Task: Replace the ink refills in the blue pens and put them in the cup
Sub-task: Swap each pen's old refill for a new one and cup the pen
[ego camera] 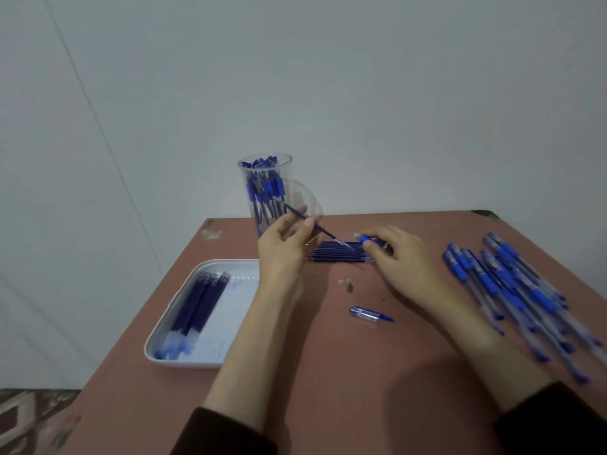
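Left hand [282, 247] is pinching an ink refill [323, 229], its tip pointing near the pen barrel [368, 239] that the right hand [404, 261] is gripping.

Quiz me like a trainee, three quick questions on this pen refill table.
1. True or false: the right hand is empty.
2. What does the left hand pinch? A) thin blue ink refill B) pencil C) ruler
3. Fill in: the white rectangular plastic tray holds dark blue ink ____.
Key: 1 false, it grips the clear blue-gripped pen barrel; 2 A; 3 refills.
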Demonstrator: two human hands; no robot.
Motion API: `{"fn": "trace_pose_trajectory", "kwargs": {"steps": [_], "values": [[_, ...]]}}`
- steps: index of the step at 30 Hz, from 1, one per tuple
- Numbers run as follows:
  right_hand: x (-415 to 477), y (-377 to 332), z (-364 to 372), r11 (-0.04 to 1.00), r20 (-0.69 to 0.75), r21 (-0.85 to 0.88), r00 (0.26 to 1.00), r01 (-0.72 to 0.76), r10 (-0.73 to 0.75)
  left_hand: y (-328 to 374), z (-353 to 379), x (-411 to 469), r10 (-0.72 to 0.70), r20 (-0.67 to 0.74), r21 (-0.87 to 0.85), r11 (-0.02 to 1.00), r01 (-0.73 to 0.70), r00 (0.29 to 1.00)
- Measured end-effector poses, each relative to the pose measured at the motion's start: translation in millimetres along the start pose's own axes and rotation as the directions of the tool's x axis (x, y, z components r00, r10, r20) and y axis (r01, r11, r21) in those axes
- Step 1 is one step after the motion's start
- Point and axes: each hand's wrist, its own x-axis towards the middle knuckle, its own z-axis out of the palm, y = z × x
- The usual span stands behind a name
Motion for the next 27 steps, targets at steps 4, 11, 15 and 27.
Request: {"fn": "trace_pose_trajectory", "kwargs": {"steps": [4,11,15,27], "values": [[-2,0,-6,0.997,0.009,0.07,1.0,-0.018,0.017,-13,5,4,0.056,-0.077,-0.121,0.991,-0.065,0.995],[-4,-3,-8,0.997,0.034,0.08,0.999,0.006,-0.009,-19,6,6,0.053,-0.087,-0.171,0.983,-0.067,0.995],[-4,-3,-8,0.995,0.037,0.097,0.999,0.012,-0.015,-20,5,8,0.041,-0.092,-0.197,0.979,-0.059,0.995],[-4,-3,-6,0.992,0.014,0.125,1.0,0.024,-0.026,-23,8,6,0.023,-0.086,-0.172,0.984,-0.037,0.996]]}}
